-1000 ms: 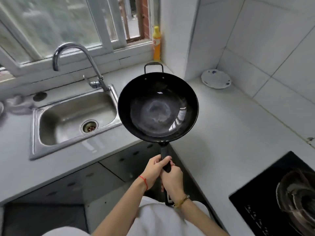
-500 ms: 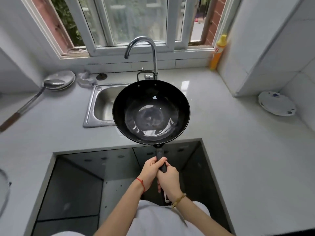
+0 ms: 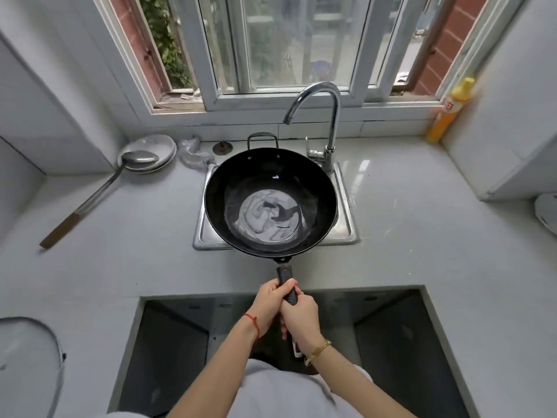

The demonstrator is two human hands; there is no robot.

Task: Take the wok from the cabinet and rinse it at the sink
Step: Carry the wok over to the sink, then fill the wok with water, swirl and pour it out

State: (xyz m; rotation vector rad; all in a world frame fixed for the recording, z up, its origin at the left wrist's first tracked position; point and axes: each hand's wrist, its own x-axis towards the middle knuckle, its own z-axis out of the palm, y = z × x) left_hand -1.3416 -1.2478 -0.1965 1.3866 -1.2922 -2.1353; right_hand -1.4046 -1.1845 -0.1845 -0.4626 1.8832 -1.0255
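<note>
Both hands are wrapped round the wok's long black handle (image 3: 286, 285), one stacked behind the other; the left hand (image 3: 269, 306) sits further up toward the pan with its fingers (image 3: 287, 284) curled over the top of the grip, and the right hand (image 3: 301, 319) clamps the handle just behind it, fingers curled underneath, so neither is spread at all; the wok (image 3: 270, 202) itself is held out over the sink (image 3: 346, 227), covering most of the basin, and whether it's resting on the rim or just hanging above it I honestly can't tell; its inside is dark and glossy with a pale swirly patch in the bottom, and the little loop handle (image 3: 262, 139) on the far side points at the window (image 3: 301, 43); the chrome faucet (image 3: 325, 116) stands at the back right corner of the sink, spout arching toward the left above the wok's far rim; along the back edge of the counter (image 3: 422, 236), over toward the left, there's a metal plate (image 3: 156, 150) with a long ladle (image 3: 99, 191) lying in it, wooden end trailing toward the near left; a crumpled bit of clear plastic (image 3: 193, 153) sits between the plate and the sink; a yellow bottle (image 3: 449, 111) stands in the back right corner by the window; a white dish (image 3: 547, 212) peeks in at the right edge; open cabinet (image 3: 391, 342) below, right in front of the person.
</note>
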